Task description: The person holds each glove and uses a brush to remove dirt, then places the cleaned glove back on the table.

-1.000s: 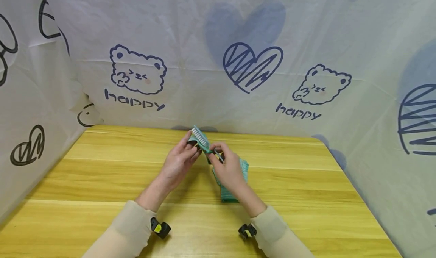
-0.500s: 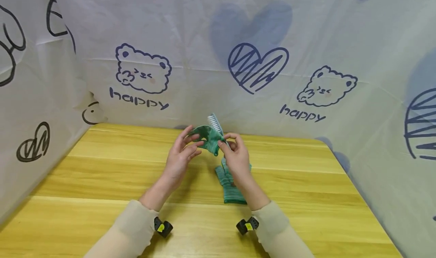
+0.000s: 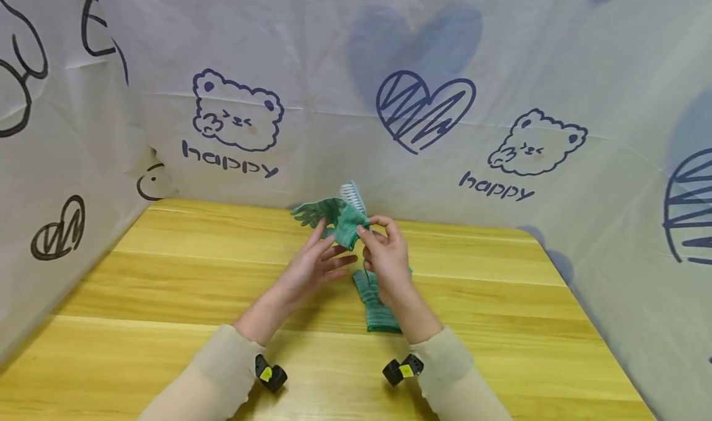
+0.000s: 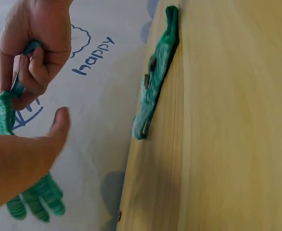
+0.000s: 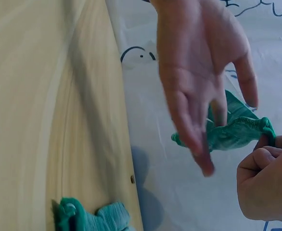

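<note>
In the head view my right hand pinches the cuff edge of a green knit glove together with the handle of a brush. The brush's white-bristled head sticks up behind the glove. My left hand has its fingers extended just below and against the glove; the left wrist view shows its thumb raised, apart from the right hand. The glove's fingers spread away to the left. A second green glove lies on the table, partly hidden by my right hand and forearm.
The yellow wood-grain table reaches back to a white printed cloth that hangs behind and at the sides. Each cuff carries a small black wrist camera.
The brush has risen and swung more upright, with the glove spread out to the left. My left hand has left the glove's far edge and moved down and right, its fingers straightening.
</note>
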Demonstrator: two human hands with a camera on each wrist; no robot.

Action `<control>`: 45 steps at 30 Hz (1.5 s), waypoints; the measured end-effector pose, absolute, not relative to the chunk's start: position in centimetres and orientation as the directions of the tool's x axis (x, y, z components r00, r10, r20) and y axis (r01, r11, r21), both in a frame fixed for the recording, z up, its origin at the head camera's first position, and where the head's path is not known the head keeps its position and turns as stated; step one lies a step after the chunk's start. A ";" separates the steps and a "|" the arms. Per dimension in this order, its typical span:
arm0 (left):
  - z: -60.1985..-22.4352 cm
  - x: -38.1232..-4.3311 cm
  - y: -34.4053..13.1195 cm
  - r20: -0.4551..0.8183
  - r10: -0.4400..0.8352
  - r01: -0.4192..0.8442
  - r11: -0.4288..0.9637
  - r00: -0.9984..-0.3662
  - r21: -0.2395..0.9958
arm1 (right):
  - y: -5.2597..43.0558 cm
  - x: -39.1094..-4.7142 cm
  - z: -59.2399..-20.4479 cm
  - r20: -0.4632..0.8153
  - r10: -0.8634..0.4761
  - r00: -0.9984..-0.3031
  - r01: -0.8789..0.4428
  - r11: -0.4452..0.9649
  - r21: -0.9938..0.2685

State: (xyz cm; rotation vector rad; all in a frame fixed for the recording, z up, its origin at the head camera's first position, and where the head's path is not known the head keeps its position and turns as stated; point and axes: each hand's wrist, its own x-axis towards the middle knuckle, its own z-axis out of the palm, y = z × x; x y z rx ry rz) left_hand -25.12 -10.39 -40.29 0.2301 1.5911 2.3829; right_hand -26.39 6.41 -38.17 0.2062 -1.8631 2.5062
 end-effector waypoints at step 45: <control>-39.0 -25.9 -14.1 0.113 -0.137 0.113 0.009 -0.984 0.994 | 7.4 -26.9 -39.5 0.565 -0.131 -0.815 -0.579 0.245 -0.778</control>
